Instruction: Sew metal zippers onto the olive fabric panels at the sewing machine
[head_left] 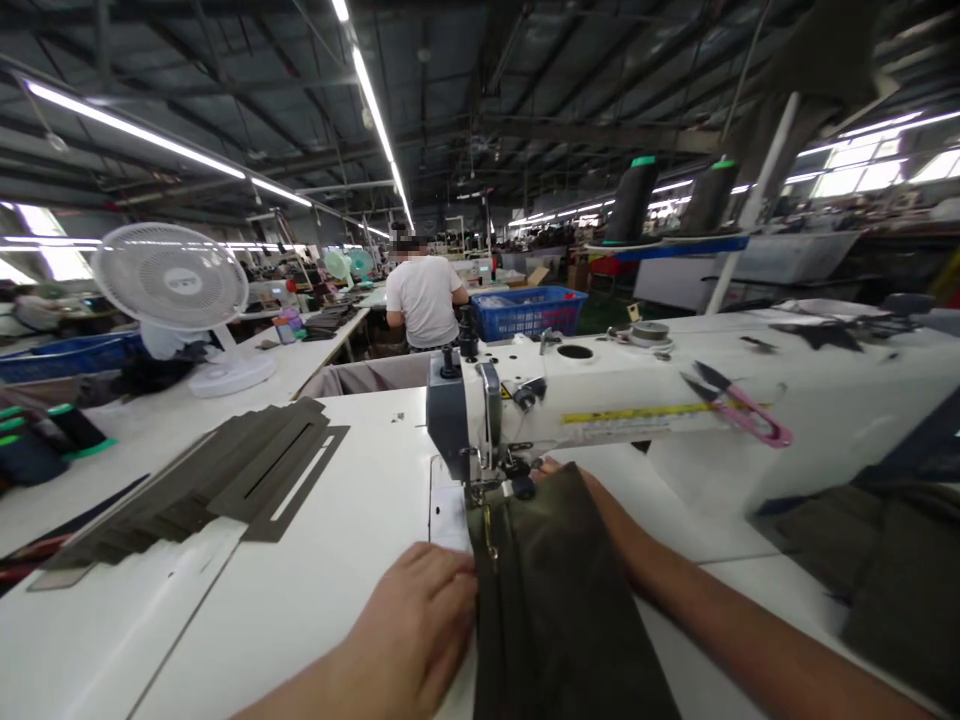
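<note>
A dark olive fabric piece (577,600) lies under the needle area of a white sewing machine (495,430). Along its left side runs a seamed strip with a small brass-coloured metal part (489,530), perhaps a zipper pull. My left hand (431,615) is closed at the strip's left edge, its fingertips curled against the fabric just in front of the presser foot. Reaching from the right, my right hand (589,485) is behind the raised far edge of the fabric, beside the machine head. Most of its fingers are hidden there.
Overlapping olive fabric pieces (247,470) are stacked at left, near a white fan (176,290) and thread cones (71,430). Pink-handled thread snips (739,405) rest on the machine arm. More dark fabric (892,570) lies right. A person (425,300) sits ahead beside a blue basket (529,312).
</note>
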